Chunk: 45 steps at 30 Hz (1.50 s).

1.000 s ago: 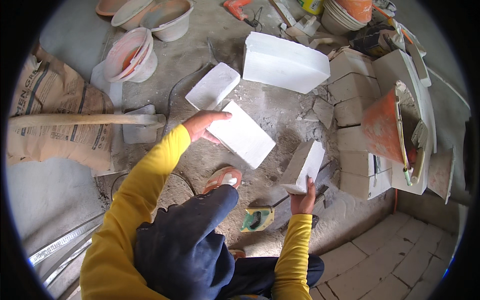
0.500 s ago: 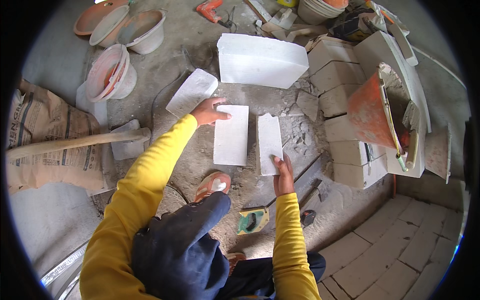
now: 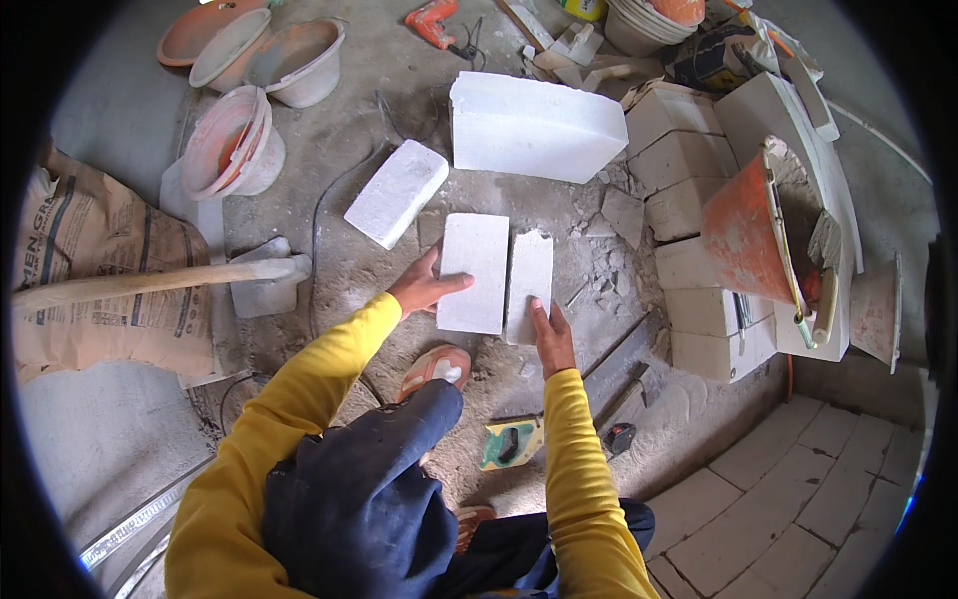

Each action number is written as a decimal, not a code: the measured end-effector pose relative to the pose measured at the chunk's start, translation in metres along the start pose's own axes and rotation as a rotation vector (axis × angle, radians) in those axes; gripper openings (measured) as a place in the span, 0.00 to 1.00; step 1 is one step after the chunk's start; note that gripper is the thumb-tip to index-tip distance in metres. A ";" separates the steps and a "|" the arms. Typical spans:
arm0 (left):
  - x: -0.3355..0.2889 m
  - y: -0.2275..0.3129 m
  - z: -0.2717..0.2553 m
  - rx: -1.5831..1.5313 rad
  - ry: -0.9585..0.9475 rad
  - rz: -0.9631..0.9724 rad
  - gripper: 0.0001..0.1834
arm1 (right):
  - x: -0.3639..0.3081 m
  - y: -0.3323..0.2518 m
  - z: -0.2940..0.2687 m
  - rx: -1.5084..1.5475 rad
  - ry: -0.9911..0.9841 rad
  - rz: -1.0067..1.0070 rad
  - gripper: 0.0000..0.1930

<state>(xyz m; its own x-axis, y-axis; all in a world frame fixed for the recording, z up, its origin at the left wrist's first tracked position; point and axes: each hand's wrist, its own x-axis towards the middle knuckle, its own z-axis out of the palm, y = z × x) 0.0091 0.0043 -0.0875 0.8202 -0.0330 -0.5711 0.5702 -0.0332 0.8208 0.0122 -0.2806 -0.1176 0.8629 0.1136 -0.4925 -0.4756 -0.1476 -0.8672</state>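
Head view: wide block (image 3: 472, 275) and narrow block (image 3: 529, 280) were side by side; contact was unclear.
Left hand (image 3: 423, 288): gripped the wide block, fingers partly hidden.
Right hand (image 3: 556, 341): gripped the narrow block, fingers partly hidden.
Saw (image 3: 529, 441): ran behind the right sleeve (image 3: 579, 469).
Sack (image 3: 130, 225): was cut off by the rim.

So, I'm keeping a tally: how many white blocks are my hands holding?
2: the wider block in the left hand, and the narrower block beside it, in the right hand. No other held block shows, though the undersides are hidden.
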 end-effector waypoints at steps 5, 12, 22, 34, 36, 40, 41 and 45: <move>-0.009 -0.007 -0.008 0.045 -0.073 -0.009 0.60 | -0.008 0.002 0.013 -0.017 0.010 -0.025 0.37; -0.010 -0.007 -0.012 0.066 -0.017 -0.059 0.54 | -0.005 -0.005 0.001 -0.206 -0.063 -0.058 0.37; -0.005 -0.008 -0.013 -0.004 -0.039 0.020 0.59 | -0.010 -0.018 0.006 -0.424 0.018 -0.074 0.36; -0.011 -0.002 -0.011 0.003 -0.030 -0.008 0.58 | -0.003 -0.018 0.002 -0.519 -0.016 -0.010 0.40; -0.010 -0.006 -0.012 -0.023 -0.033 -0.026 0.57 | -0.002 -0.017 0.001 -0.518 -0.026 -0.002 0.40; -0.011 -0.012 -0.017 -0.082 -0.034 -0.045 0.58 | 0.002 -0.018 -0.003 -0.544 -0.080 0.002 0.39; -0.012 -0.013 -0.018 -0.067 -0.015 -0.064 0.58 | 0.001 -0.017 -0.002 -0.532 -0.076 -0.006 0.38; -0.014 -0.010 -0.016 -0.044 0.021 -0.077 0.58 | -0.003 -0.021 -0.001 -0.506 -0.065 -0.034 0.37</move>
<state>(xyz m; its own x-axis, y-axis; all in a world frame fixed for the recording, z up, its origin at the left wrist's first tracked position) -0.0071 0.0212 -0.0881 0.7745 -0.0115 -0.6325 0.6326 0.0094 0.7745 0.0200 -0.2790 -0.0984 0.8563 0.1855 -0.4820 -0.2908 -0.5981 -0.7468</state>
